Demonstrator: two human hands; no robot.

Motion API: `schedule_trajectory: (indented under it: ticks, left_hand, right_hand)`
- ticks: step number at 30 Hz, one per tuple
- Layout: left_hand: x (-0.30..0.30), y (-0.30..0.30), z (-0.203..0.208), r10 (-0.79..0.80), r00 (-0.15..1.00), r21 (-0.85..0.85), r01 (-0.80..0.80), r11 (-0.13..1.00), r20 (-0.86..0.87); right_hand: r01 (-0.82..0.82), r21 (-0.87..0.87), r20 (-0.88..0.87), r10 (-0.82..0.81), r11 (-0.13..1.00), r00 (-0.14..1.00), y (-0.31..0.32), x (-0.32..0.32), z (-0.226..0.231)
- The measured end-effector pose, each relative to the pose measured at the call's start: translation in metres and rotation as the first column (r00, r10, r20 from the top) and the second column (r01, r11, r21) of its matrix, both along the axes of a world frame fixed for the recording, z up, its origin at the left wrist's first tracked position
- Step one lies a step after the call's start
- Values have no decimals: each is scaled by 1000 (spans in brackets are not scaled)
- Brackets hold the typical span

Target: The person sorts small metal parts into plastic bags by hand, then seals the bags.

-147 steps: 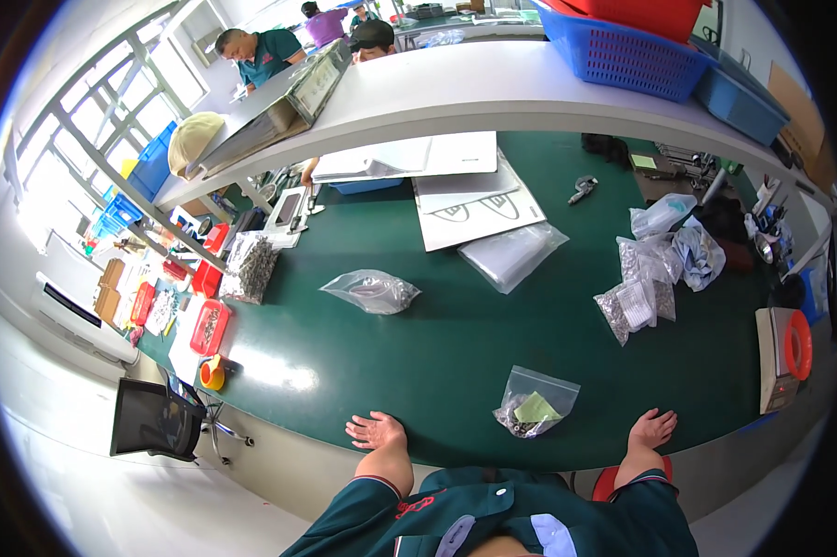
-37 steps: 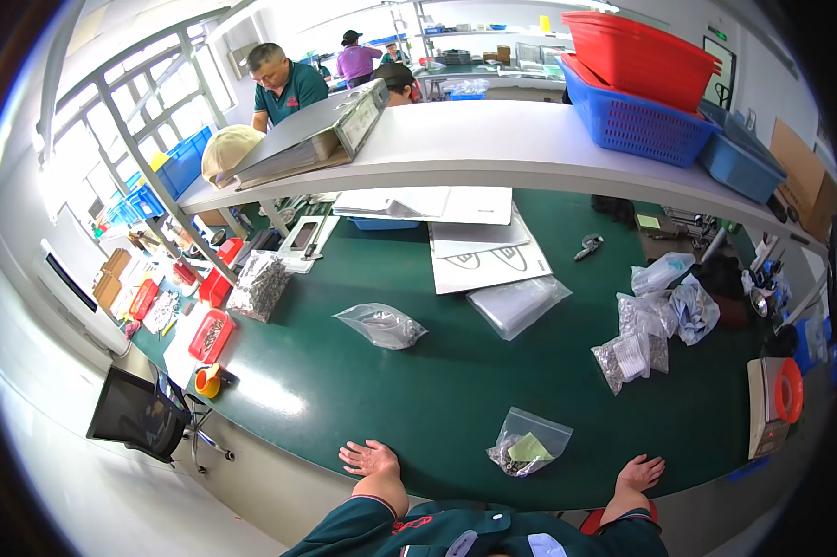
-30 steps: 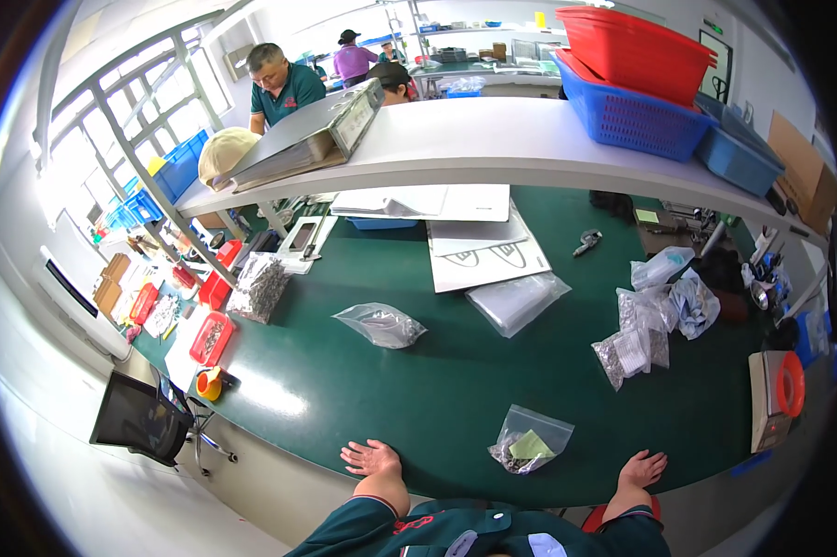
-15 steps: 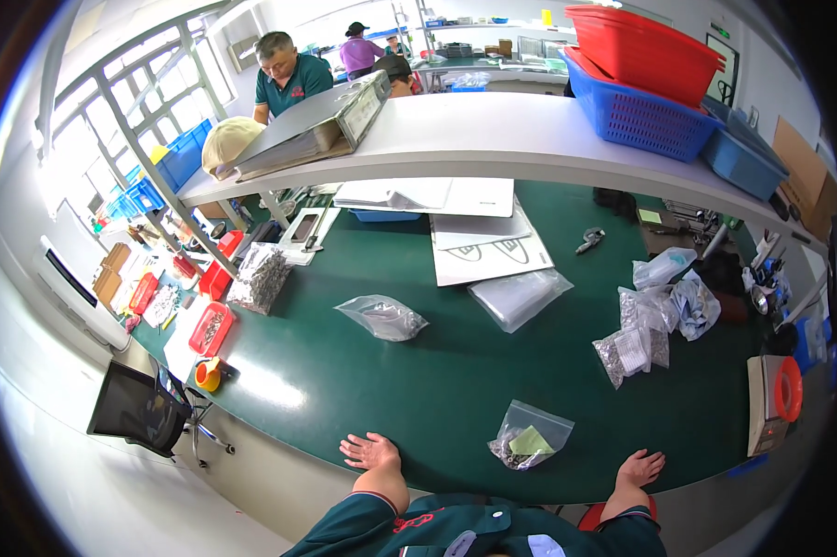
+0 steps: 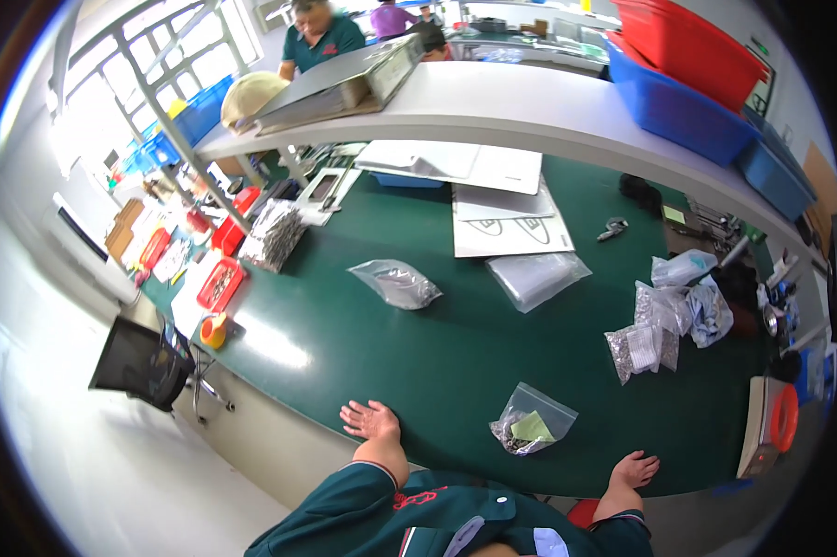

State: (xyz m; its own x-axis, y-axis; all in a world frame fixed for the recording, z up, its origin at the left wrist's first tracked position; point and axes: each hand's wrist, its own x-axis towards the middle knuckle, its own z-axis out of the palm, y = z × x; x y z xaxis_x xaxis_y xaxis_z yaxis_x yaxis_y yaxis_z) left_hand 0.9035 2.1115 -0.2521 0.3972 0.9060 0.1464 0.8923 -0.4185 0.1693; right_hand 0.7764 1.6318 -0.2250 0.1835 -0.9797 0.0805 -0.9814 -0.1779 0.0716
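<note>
My left hand [image 5: 371, 421] lies at the near edge of the green table [image 5: 391, 362], fingers spread and nothing in it. Further right along the same edge, my right hand [image 5: 635, 470] is also open and holds nothing. Between the two, closer to the right hand, is a clear zip bag [image 5: 532, 420] with small metal parts and a green paper slip [image 5: 532, 427] in it. Neither hand touches this bag. Ahead of my left hand a second clear plastic bag [image 5: 396, 283] lies on its own; its contents are hard to make out.
Several bags of small parts [image 5: 634, 353] lie at the right, beyond a scale with a red ring [image 5: 783, 418]. Plastic sleeves [image 5: 537, 278] and drawing sheets [image 5: 511, 232] lie mid-table. Left are a red tray [image 5: 220, 284] and an orange tape dispenser [image 5: 213, 330]. A white shelf [image 5: 511, 97] spans the back.
The view has tilted and shifted, so the shelf and table sit differently in it. Both hands stay open at the table edge, and the bags keep their places.
</note>
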Motion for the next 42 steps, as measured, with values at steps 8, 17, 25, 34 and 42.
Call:
schedule_trajectory:
  ticks: [8, 17, 25, 34, 42]
  left_hand:
    - [-2, 0, 4, 7, 1000, -21, -7, 1000, 10]
    - [-2, -3, 1, 8, 1000, -2, -8, 1000, 6]
    - [-2, -1, 0, 0, 1000, 17, 0, 1000, 14]
    - [-3, 1, 4, -6, 1000, -32, 7, 999, 11]
    - [-2, -2, 6, -4, 1000, -39, 3, 999, -25]
  right_hand:
    - [3, -18, -29, -4, 1000, 1000, -1, 2, -4]
    - [15, -18, -71, -17, 1000, 997, -4, 1, -4]
    - [13, -26, -52, -15, 1000, 999, -4, 0, -7]
    - [-20, -30, 19, 21, 999, 1000, -1, 1, -5]
    - [-7, -48, 36, 8, 999, 999, -6, -3, -10]
